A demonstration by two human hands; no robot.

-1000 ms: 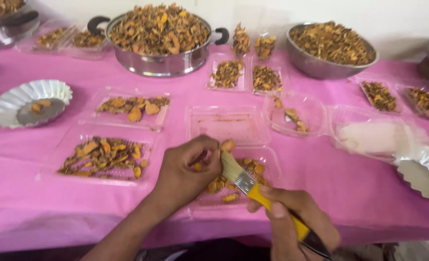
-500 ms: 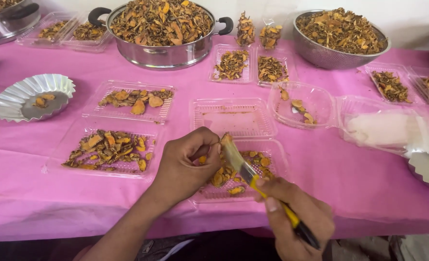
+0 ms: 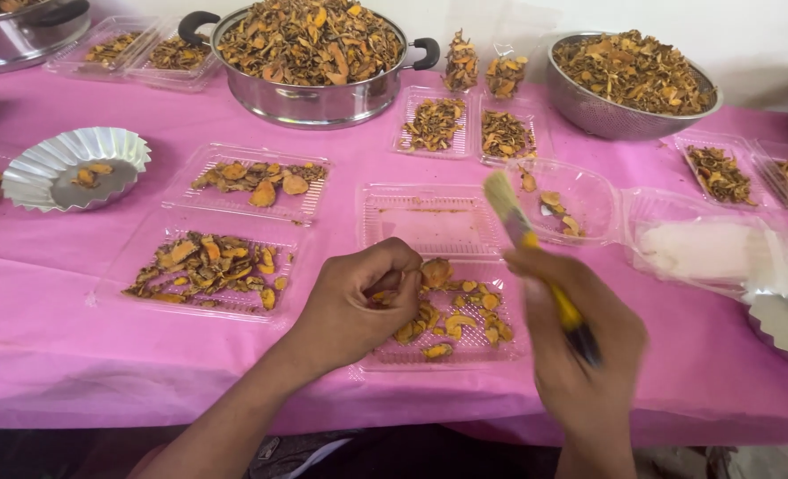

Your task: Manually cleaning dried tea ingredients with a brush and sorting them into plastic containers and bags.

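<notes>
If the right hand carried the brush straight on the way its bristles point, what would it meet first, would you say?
The right hand holds the brush slanting up and away. Along that line it would likely first pass over the empty clear tray, then reach the filled trays beyond; depth is hard to judge.

Left hand (image 3: 358, 302) curled, right hand (image 3: 580, 355) clenched

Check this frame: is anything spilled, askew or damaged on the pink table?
Nothing stands out. The dried orange slices sit inside their clear trays and steel pots; the left hand holds one slice and the right hand holds a brush.
</notes>
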